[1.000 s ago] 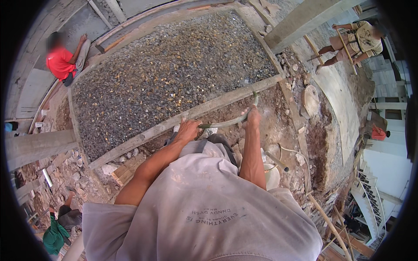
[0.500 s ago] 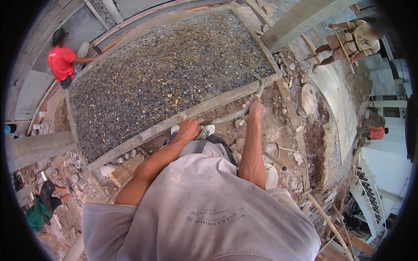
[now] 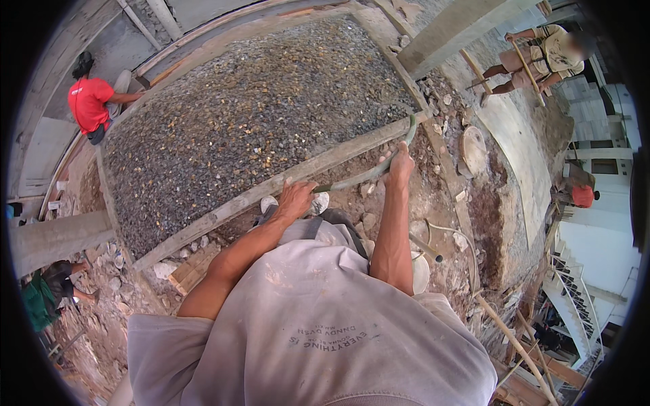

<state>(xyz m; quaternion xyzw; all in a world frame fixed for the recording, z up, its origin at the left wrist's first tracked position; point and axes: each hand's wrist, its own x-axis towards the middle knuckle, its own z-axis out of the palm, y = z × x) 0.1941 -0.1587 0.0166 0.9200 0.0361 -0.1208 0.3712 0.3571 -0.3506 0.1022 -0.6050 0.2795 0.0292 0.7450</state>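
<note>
I look down over my grey shirt at a building site. Both hands grip a long greenish hose (image 3: 369,172) that curves up to the right. My left hand (image 3: 295,201) holds its near end, just below a wooden form board (image 3: 230,206). My right hand (image 3: 401,162) is closed on it farther along, near the board's right end. The hose tip (image 3: 411,126) reaches the corner of a large bed of grey gravel (image 3: 250,128) framed by boards.
A person in a red shirt (image 3: 89,101) stands at the gravel bed's far left. Another person (image 3: 542,57) bends over at the upper right. Rubble and stones lie around my feet. A concrete beam (image 3: 54,237) sits at left, stairs (image 3: 575,298) at lower right.
The hose and my right hand have swung up and to the right toward the corner of the gravel bed. The person in red has shifted slightly along the far edge.
</note>
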